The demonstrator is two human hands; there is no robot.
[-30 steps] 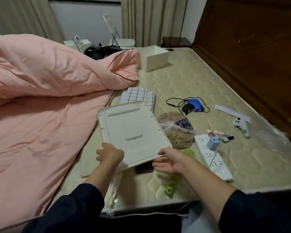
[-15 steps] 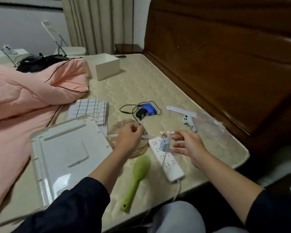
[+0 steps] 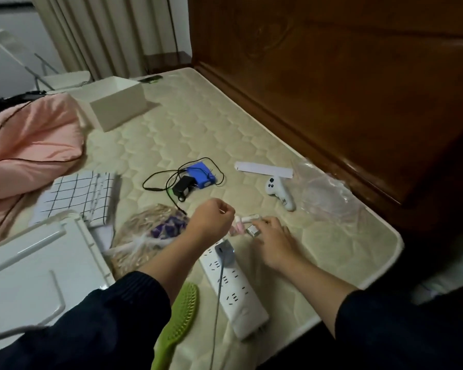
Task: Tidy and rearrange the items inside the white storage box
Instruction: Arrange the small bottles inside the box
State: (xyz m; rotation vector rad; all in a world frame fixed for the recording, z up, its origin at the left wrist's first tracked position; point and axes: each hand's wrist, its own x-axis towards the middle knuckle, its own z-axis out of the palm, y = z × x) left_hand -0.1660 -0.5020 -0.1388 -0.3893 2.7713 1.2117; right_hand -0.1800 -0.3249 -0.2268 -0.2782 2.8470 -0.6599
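Head view
Mattress (image 3: 198, 124): one, quilted; its right edge runs along the headboard (image 3: 358, 89), its near right corner is rounded and bare.
Open room: bare quilting between the box and the cable cluster, and again near the right corner past the plastic bag.
Box (image 3: 118, 108): one, white, open-topped, at the far left of the mattress, just beside the quilt (image 3: 30, 140); well apart from both hands.
Lid (image 3: 35, 265): one, white, near left, underside up, its right edge beside the woven pouch.
Left hand (image 3: 211, 220): fingers curled, tips pinched together above the small bottles; whether anything is held in the pinch cannot be told (blurred).
Right hand (image 3: 273, 241): fingers bent down over a small clear bottle (image 3: 253, 231), touching it; a firm grip cannot be told.
Small bottles (image 3: 241, 222): a cluster, pink and white, between the two hands; exact count unclear.
Power strip (image 3: 235, 287): one, white, under the wrists, a grey plug (image 3: 225, 249) seated at its far end.
Brush (image 3: 182, 313): one, green, left of the strip, handle towards the near edge.
Woven pouch (image 3: 145, 236): one, a purple item showing inside.
Checked cloth (image 3: 80, 196): one, folded, between quilt and pouch.
Adapter (image 3: 183, 186) and blue pack (image 3: 201, 174): one each, touching, ringed by a black cable.
Controller (image 3: 278, 193): one, white, right of centre.
Paper strip (image 3: 262, 169): one, just beyond the controller.
Plastic bag (image 3: 326, 198): one, clear, near the headboard edge.
Chair (image 3: 38, 73): one, folding, beyond the bed.
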